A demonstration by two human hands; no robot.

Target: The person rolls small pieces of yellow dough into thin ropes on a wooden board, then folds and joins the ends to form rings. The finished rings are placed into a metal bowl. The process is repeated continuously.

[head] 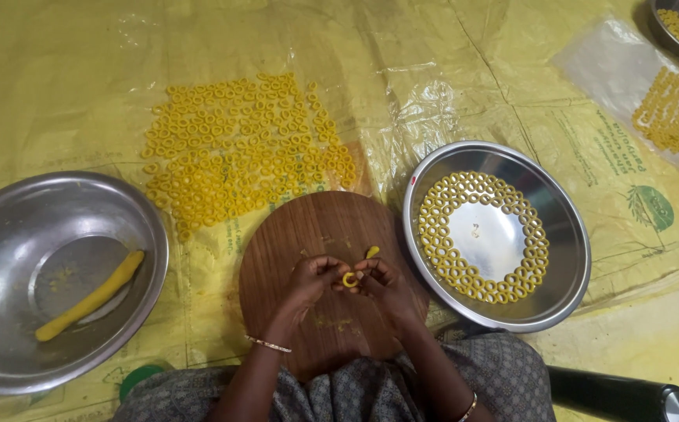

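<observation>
You are pinching a small yellow dough ring (349, 279) closed between both hands (352, 280) over the round wooden board (316, 227), so keep fingertip pressure light.

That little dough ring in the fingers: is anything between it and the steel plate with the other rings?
Nothing visible. The dough ring is pinched by the left hand and right hand over the wooden board. The steel plate sits just to the right, its centre bare.
</observation>
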